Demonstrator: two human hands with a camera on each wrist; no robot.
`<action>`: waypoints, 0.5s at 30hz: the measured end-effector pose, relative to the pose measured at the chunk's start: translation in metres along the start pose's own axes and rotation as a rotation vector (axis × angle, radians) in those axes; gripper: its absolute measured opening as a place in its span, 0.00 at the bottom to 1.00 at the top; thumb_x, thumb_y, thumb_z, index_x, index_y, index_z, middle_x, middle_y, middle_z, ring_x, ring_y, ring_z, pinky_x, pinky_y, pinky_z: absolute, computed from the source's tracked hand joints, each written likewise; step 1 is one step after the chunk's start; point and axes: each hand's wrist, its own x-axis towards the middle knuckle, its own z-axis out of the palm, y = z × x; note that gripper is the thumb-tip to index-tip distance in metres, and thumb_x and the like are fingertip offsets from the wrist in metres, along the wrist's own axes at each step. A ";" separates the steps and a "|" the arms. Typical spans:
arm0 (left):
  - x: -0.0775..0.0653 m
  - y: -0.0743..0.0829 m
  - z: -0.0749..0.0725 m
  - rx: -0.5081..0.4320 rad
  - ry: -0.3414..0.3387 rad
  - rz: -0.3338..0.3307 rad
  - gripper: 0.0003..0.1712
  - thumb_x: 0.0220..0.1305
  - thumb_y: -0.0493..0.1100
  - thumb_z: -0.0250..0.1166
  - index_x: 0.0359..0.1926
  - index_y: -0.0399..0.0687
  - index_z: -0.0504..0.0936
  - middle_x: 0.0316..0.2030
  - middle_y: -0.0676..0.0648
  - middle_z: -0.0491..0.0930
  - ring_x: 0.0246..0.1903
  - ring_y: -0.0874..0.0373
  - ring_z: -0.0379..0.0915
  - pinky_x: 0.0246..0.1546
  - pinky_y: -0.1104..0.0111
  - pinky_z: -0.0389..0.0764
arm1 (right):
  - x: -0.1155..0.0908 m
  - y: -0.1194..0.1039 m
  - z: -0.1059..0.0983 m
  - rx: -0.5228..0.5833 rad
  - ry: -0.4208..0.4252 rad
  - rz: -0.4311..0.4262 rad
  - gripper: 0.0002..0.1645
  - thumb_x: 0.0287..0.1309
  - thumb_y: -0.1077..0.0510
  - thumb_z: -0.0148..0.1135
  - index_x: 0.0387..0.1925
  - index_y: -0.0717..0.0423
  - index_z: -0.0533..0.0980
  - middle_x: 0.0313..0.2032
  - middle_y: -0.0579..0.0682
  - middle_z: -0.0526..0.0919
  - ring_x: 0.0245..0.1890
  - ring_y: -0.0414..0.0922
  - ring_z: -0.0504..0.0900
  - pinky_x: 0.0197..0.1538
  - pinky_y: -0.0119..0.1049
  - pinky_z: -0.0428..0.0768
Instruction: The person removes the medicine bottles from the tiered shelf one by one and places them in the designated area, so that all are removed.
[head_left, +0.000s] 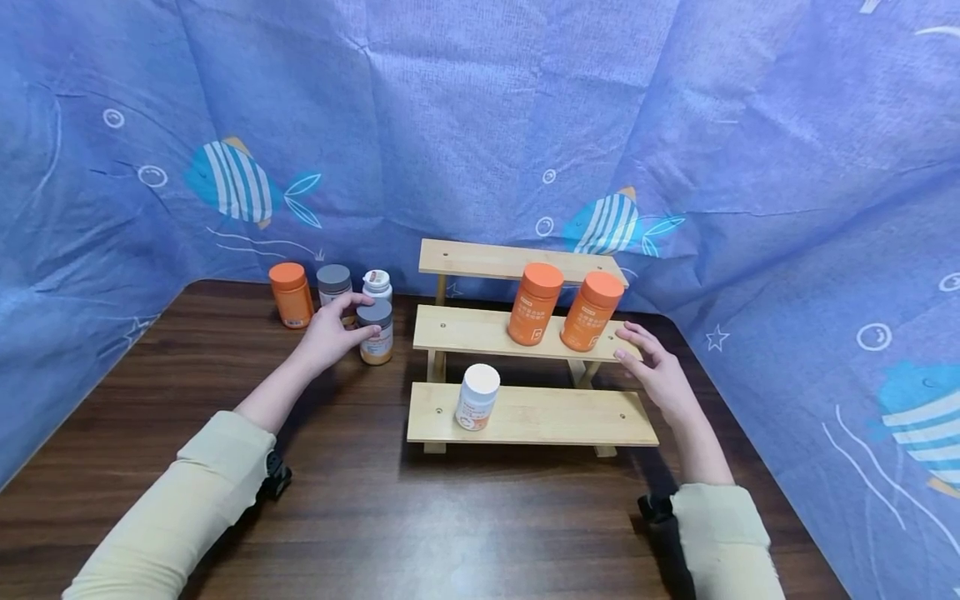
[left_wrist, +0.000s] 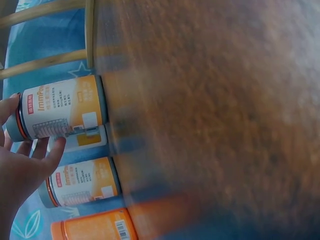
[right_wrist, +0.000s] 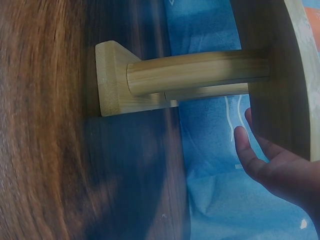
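Note:
My left hand (head_left: 330,333) has its thumb and fingers around the grey lid of a supplement bottle (head_left: 377,346), which stands upright on the table. In the left wrist view this bottle (left_wrist: 65,107) shows a white and orange label. Close behind it are a second grey-lidded bottle (head_left: 334,283) and a small white bottle (head_left: 377,285), with an orange bottle (head_left: 292,297) to their left. At the right end of the middle shelf is my right hand (head_left: 660,371), fingers loosely bent and holding no bottle. Whether its fingertips touch the shelf edge, I cannot tell.
A three-step wooden rack (head_left: 525,415) stands on the dark wooden table (head_left: 420,525). Two orange bottles (head_left: 534,308) are on its middle step, and a white bottle (head_left: 477,398) is on the lowest. Blue fish-print cloth (head_left: 465,125) hangs behind and along both sides.

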 end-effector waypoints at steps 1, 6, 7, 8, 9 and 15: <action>0.000 0.001 -0.001 0.002 -0.002 0.002 0.25 0.57 0.41 0.69 0.55 0.42 0.72 0.57 0.36 0.71 0.56 0.39 0.71 0.54 0.48 0.73 | 0.000 0.000 0.000 0.002 0.000 0.000 0.29 0.64 0.58 0.58 0.62 0.69 0.66 0.69 0.61 0.57 0.45 0.25 0.74 0.37 0.22 0.77; -0.002 0.009 -0.006 0.022 0.005 0.001 0.26 0.58 0.43 0.68 0.56 0.42 0.72 0.58 0.37 0.71 0.57 0.39 0.69 0.56 0.47 0.71 | 0.000 0.000 0.000 0.008 0.003 -0.001 0.29 0.64 0.58 0.57 0.62 0.69 0.66 0.69 0.62 0.57 0.46 0.25 0.73 0.37 0.23 0.77; -0.002 0.010 -0.007 0.027 0.009 0.000 0.26 0.59 0.43 0.68 0.57 0.42 0.72 0.58 0.37 0.71 0.57 0.39 0.69 0.56 0.47 0.70 | 0.001 0.000 0.000 0.008 0.003 -0.002 0.29 0.64 0.58 0.57 0.62 0.69 0.66 0.69 0.62 0.57 0.45 0.26 0.73 0.37 0.23 0.77; -0.003 0.012 -0.008 0.032 0.012 0.001 0.26 0.59 0.44 0.67 0.57 0.42 0.72 0.58 0.38 0.71 0.58 0.40 0.68 0.57 0.47 0.70 | 0.001 0.000 0.000 0.006 0.003 -0.002 0.29 0.64 0.58 0.57 0.62 0.69 0.66 0.69 0.62 0.57 0.45 0.25 0.73 0.37 0.23 0.77; -0.003 0.014 -0.009 0.036 0.015 0.006 0.27 0.59 0.44 0.67 0.57 0.42 0.72 0.58 0.38 0.72 0.58 0.41 0.68 0.57 0.47 0.69 | 0.001 0.000 0.000 0.006 0.003 -0.001 0.29 0.64 0.58 0.57 0.62 0.69 0.66 0.69 0.61 0.57 0.45 0.25 0.73 0.37 0.23 0.77; -0.005 0.027 -0.013 0.033 0.027 0.029 0.26 0.59 0.44 0.67 0.57 0.40 0.72 0.56 0.37 0.73 0.58 0.43 0.67 0.60 0.49 0.68 | 0.000 0.002 0.001 0.006 0.001 0.014 0.29 0.64 0.58 0.57 0.62 0.68 0.65 0.69 0.61 0.56 0.45 0.25 0.73 0.37 0.23 0.77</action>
